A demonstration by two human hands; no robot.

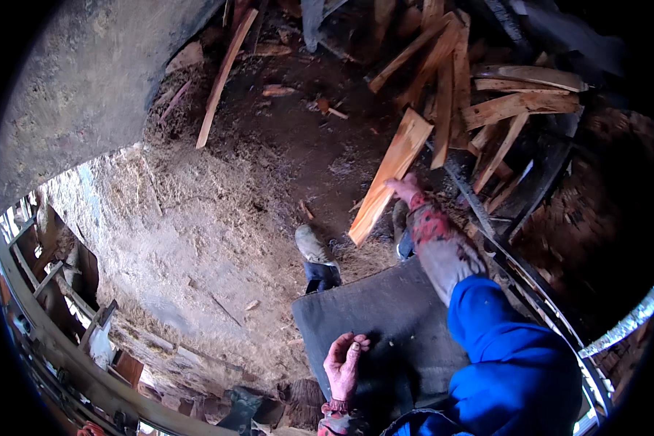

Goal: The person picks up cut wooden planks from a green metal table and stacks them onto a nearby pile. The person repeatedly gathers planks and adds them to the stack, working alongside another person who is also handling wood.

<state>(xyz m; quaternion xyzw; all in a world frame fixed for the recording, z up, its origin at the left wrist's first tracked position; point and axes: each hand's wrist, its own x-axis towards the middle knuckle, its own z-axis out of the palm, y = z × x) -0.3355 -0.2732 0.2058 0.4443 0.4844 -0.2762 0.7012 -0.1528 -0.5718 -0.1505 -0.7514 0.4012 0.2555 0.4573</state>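
1 split wood plank (389, 174) is gripped by the right hand (407, 190); the left hand (344, 363) is half curled, empty. The plank probably must be lifted clear of the pile (479, 87) next.

Right hand (405, 187) outstretched, left hand (344, 363) slack

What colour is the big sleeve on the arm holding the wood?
Bright blue. The sleeve shows best in the head view, above the right hand gripping the plank.

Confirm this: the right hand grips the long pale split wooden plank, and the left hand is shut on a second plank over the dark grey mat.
Wrong on the left hand: in the head view it is open and empty, fingers loosely curled, over the dark grey mat. The right hand does grip the long pale split wooden plank.
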